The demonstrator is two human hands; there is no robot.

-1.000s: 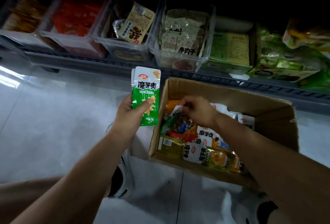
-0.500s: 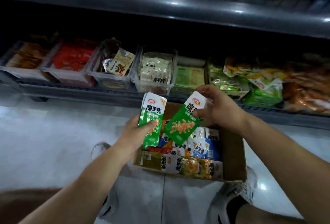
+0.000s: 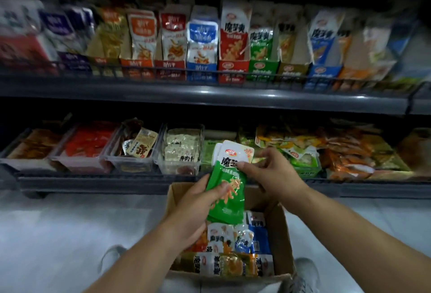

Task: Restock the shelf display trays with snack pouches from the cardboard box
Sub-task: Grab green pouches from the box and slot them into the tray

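Above the open cardboard box [image 3: 281,241] on the shop floor [image 3: 70,234], a person's left hand [image 3: 198,201] and right hand [image 3: 268,171] both curl their fingers [image 3: 221,186] round one stack of green snack pouches [image 3: 227,199], apparently squaring it for the matching green tray [image 3: 263,68] on the upper shelf [image 3: 210,96].

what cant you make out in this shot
Head view, count of green pouches: the left hand and right hand grip the stack and cover its edges.
Head view, cardboard box near-left corner: hidden under the left forearm.
Head view, upper shelf packs at far left: motion blur, labels unreadable.
Head view, back of the lower shelf: too dark.
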